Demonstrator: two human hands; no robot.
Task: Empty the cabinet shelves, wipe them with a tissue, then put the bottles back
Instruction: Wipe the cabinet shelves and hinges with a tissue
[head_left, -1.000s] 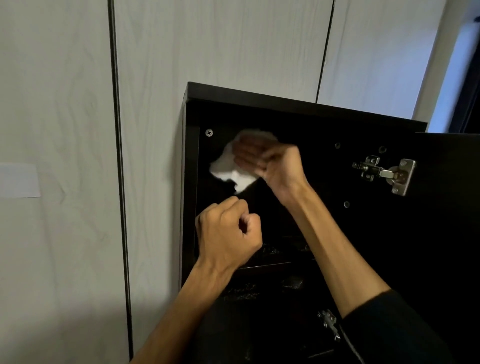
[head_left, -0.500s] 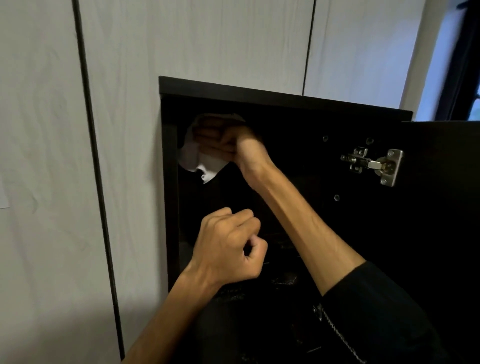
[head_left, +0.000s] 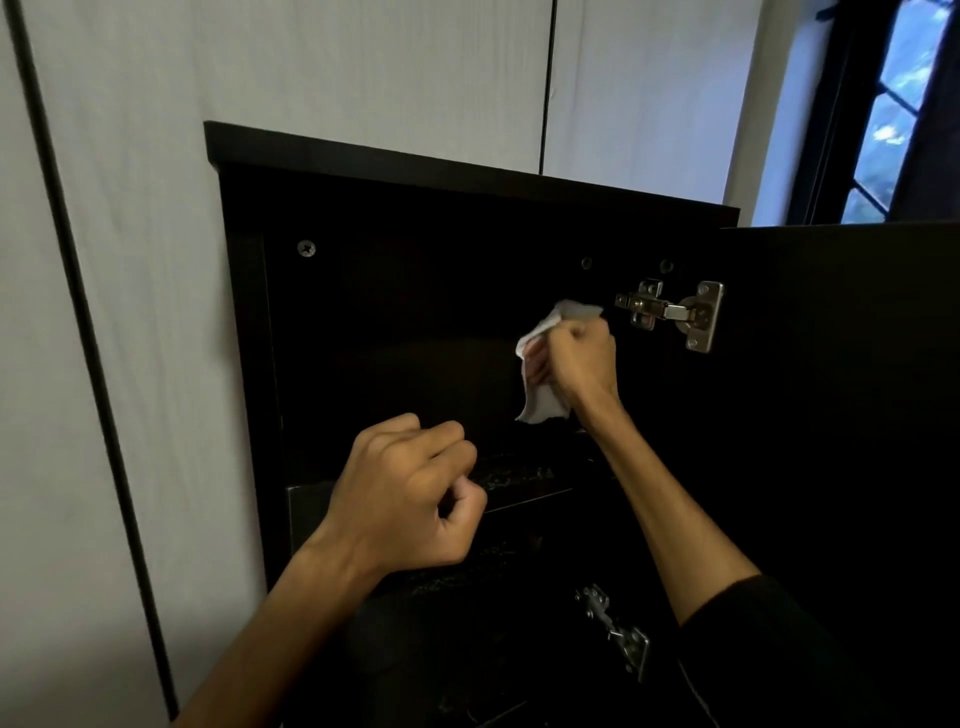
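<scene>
A black cabinet (head_left: 415, 161) stands open against a pale wall, its inside very dark. My right hand (head_left: 579, 358) is inside the top compartment at the right, closed around a crumpled white tissue (head_left: 540, 400) pressed toward the inner back wall near the upper hinge. My left hand (head_left: 410, 499) hovers in front of the cabinet as a loose fist holding nothing, at the level of the upper shelf (head_left: 519, 493). I see no bottles on the shelves; the lower shelves are too dark to read.
The open cabinet door (head_left: 841, 415) stands at the right, hung on a metal upper hinge (head_left: 675, 312) and a lower hinge (head_left: 618, 629). Pale wood-grain wall panels (head_left: 130, 312) lie left and above. A window (head_left: 898, 104) shows at top right.
My right hand has swept the tissue from the top left corner of the compartment across to the right, near the upper hinge. My left hand has stayed a loose fist in front.
</scene>
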